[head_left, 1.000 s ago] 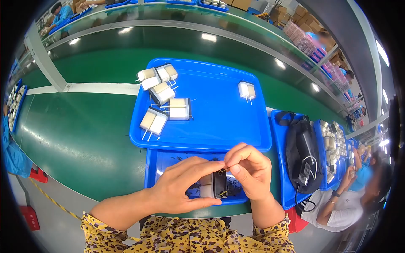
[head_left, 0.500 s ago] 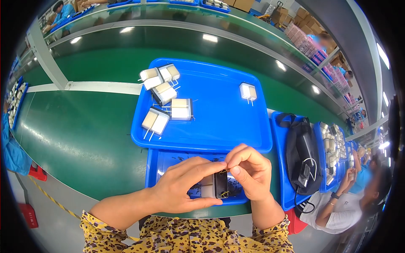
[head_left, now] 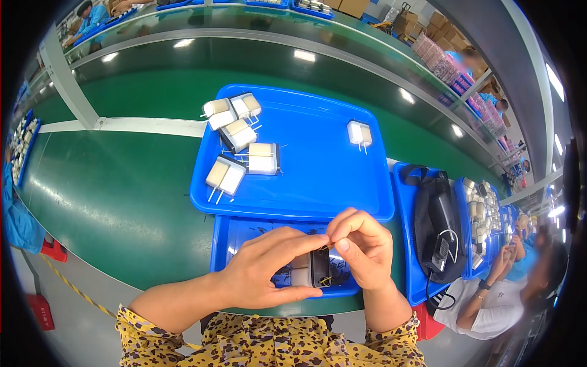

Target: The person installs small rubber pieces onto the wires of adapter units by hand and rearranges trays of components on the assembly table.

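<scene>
My left hand (head_left: 260, 269) is closed around a white-and-beige block (head_left: 301, 276) with a black end face and yellow wires. Its fingers run over the top, and the thumb presses from below. At the upper corner of the block, my right hand (head_left: 368, 254) pinches thumb and finger together on what looks like a thin wire, mostly covered by the fingertips. Both hands are over a lower blue tray (head_left: 219, 244) with small dark scraps in it. Behind it lies a larger blue tray (head_left: 324, 186) holding several similar blocks (head_left: 263, 158) with leads on its left, and one block (head_left: 359, 133) at the right.
To the right, a blue tray (head_left: 405, 263) holds a black bag (head_left: 422, 214) and a black device with a cable. Past that stands a tray of many blocks (head_left: 480, 214). A co-worker in a white shirt (head_left: 495, 315) sits at the right. Green bench surface (head_left: 134, 202) extends left.
My hands and the block stay almost where they were, with only a tiny shift of the right fingers. At the right, the co-workers' hands have moved slightly.
</scene>
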Tool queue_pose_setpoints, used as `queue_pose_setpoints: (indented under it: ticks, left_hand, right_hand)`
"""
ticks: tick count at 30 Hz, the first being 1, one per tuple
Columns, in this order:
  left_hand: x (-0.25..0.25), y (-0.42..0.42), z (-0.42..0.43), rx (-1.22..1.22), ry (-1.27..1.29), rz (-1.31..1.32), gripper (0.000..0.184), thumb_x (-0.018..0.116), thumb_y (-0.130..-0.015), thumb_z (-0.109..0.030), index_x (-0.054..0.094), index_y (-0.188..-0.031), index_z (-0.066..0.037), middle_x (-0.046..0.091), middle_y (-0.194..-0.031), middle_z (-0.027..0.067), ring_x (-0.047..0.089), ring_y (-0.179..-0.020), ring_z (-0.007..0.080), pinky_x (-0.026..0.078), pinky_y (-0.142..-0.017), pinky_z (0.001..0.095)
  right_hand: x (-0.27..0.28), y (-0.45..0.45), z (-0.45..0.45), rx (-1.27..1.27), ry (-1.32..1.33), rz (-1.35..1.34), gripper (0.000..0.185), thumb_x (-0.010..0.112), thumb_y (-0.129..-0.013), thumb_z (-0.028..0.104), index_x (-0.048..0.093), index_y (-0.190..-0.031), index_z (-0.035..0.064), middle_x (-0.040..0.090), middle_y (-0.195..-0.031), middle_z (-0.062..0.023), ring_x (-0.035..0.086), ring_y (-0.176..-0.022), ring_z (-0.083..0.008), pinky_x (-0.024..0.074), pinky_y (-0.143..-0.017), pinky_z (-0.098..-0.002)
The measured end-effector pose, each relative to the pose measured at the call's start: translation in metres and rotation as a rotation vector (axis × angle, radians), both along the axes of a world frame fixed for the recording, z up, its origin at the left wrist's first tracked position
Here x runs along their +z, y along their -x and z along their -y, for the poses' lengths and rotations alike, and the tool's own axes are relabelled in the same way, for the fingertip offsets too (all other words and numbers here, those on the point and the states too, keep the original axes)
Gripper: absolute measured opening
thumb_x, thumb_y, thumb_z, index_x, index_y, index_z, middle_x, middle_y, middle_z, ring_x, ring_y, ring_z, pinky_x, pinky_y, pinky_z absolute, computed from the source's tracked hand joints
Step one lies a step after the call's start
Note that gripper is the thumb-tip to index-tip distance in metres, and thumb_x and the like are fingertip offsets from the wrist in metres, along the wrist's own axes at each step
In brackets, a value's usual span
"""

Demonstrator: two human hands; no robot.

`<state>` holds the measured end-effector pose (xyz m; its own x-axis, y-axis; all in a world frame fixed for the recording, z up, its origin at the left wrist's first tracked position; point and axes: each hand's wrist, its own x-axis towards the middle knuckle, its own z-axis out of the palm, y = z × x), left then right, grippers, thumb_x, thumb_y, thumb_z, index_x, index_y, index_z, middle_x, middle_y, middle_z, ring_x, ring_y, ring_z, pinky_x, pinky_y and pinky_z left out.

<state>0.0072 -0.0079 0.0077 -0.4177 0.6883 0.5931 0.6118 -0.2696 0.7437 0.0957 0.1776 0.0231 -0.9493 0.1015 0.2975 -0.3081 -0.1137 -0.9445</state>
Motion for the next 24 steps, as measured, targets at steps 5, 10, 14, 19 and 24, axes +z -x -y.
queue_pose_setpoints:
  ticks: [5, 10, 14, 19, 24]
  left_hand:
    - [0.0025, -0.0005, 0.0019, -0.017, 0.043, 0.010, 0.070, 0.086, -0.071, -0.021, 0.053, -0.130, -0.001, 0.064, -0.105, 0.0141, 0.063, -0.085, 0.0266, 0.054, -0.071, 0.0338]
    - [0.0015, -0.0002, 0.0024, -0.006, 0.058, 0.019, 0.072, 0.086, -0.071, -0.023, 0.053, -0.131, -0.001, 0.064, -0.105, 0.0145, 0.064, -0.086, 0.0269, 0.054, -0.071, 0.0337]
    - [-0.0014, -0.0039, 0.0029, 0.038, 0.079, 0.152, 0.076, 0.087, -0.070, -0.026, 0.051, -0.132, 0.000, 0.064, -0.107, 0.0150, 0.065, -0.088, 0.0271, 0.054, -0.073, 0.0344]
    - [0.0005, 0.0016, 0.0031, 0.061, 0.070, 0.024, 0.078, 0.087, -0.070, -0.026, 0.050, -0.133, 0.001, 0.064, -0.109, 0.0151, 0.065, -0.086, 0.0265, 0.053, -0.073, 0.0346]
    - [0.0008, 0.0016, 0.0038, 0.070, 0.075, -0.048, 0.078, 0.087, -0.069, -0.026, 0.050, -0.132, 0.001, 0.065, -0.109, 0.0152, 0.063, -0.082, 0.0268, 0.052, -0.071, 0.0354]
  right_hand:
    - [-0.0002, 0.0001, 0.0006, 0.005, 0.004, 0.003, 0.010, 0.061, -0.094, 0.004, 0.060, -0.100, -0.0034, 0.059, -0.100, -0.0116, 0.054, -0.088, -0.0128, 0.0451, -0.078, -0.0273]
    - [0.0026, -0.0004, 0.0011, -0.062, -0.180, 0.004, 0.007, 0.064, -0.089, -0.001, 0.062, -0.095, -0.0026, 0.062, -0.098, -0.0119, 0.059, -0.086, -0.0148, 0.0474, -0.076, -0.0282]
    - [-0.0020, 0.0047, -0.0037, -0.065, -0.433, -0.130, 0.011, 0.066, -0.085, -0.005, 0.062, -0.095, -0.0026, 0.063, -0.097, -0.0121, 0.062, -0.083, -0.0153, 0.0494, -0.073, -0.0283]
    - [0.0023, 0.0047, 0.0034, -0.137, -0.144, -0.010, 0.014, 0.070, -0.079, -0.007, 0.065, -0.091, -0.0018, 0.063, -0.099, -0.0131, 0.063, -0.083, -0.0145, 0.0514, -0.072, -0.0271]
    - [0.0029, 0.0070, -0.0020, -0.141, -0.406, -0.092, 0.011, 0.070, -0.078, -0.006, 0.066, -0.086, -0.0003, 0.064, -0.096, -0.0122, 0.064, -0.081, -0.0152, 0.0519, -0.070, -0.0272]
